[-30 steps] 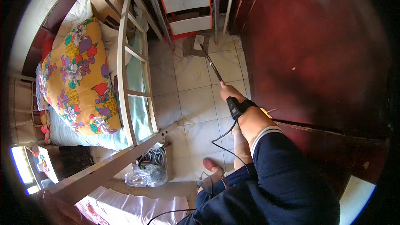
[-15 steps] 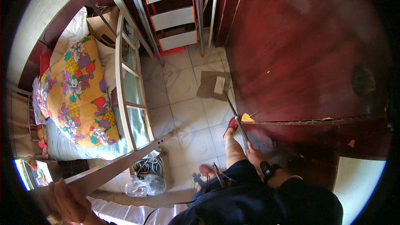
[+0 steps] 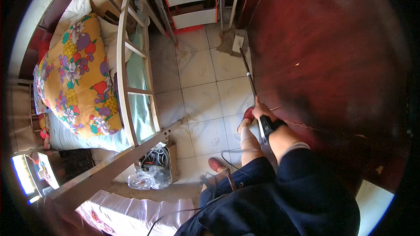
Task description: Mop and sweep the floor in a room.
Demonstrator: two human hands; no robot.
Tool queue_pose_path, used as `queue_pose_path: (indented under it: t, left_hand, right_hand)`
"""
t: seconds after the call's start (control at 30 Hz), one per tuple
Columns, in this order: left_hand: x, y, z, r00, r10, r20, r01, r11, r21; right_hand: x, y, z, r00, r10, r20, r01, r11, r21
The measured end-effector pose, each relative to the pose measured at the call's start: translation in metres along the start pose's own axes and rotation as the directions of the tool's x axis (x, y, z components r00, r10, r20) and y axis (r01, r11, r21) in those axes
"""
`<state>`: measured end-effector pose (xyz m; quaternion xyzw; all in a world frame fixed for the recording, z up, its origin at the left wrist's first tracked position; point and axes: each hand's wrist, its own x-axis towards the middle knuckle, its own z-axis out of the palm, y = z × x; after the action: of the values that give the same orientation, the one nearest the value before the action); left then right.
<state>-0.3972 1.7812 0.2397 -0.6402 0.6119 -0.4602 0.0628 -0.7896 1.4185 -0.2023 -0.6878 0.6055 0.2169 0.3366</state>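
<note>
My right hand is wrapped round the handle of a flat mop, a dark pole with a pale joint. Its white plate sits on a grey cloth pad, which lies on the tiles at the foot of the dark red wooden panel. A black band circles my right wrist. At the lower left, a dim, blurred shape by the end of the bed rail seems to be my left hand; its fingers cannot be made out.
A bed with a yellow flowered quilt and white guard rail stands left. Below it is a cardboard box of cables and plastic. A stepladder stands ahead. My red shoes are on the tiled floor. Pink-white fabric lies near me.
My right hand has pushed the mop away from me, and its pad has slid farther along the floor toward the stepladder. My left hand has dropped lower and blurred. The view has shifted slightly.
</note>
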Motion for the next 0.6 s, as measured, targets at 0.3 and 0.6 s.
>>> queue_pose_path:
  t: [0.3,0.6]
  left_hand:
    - [0.03,0.033,0.007,0.993,-0.115,0.016,0.115,0.993,0.004]
    - [0.033,0.035,0.001,0.998,-0.054,0.029,0.053,0.998,0.013]
  right_hand:
    - [-0.234,0.105,0.046,0.941,-0.164,0.296,0.18,0.983,-0.027]
    - [-0.271,0.162,0.07,0.861,-0.489,0.142,0.509,0.827,-0.239]
